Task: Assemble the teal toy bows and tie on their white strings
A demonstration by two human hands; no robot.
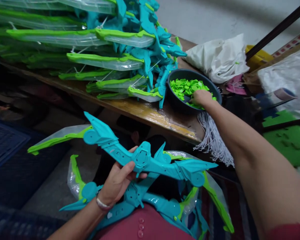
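Observation:
My left hand [117, 183] grips the middle of a turquoise plastic toy bow [142, 157], thumb on its front face. Lime-green arms [61, 140] with clear plastic run out from its ends. Beneath it, on my lap, lies another turquoise toy bow [132, 195], partly covered by the held one. Far to the right, my right hand [202, 99] reaches into a dark round basin [173, 96] among small lime-green plastic pieces [186, 86]. Its fingers curl down into the pieces; what they hold, if anything, is hidden.
Stacked turquoise-and-green bows [122, 63] cover the left of the wooden table [150, 115]. A bundle of white ties [215, 143] hangs over its edge near the basin. Behind stands a white plastic bag [217, 58]. Green foam mats [287, 136] and a blue crate [7, 143] flank me.

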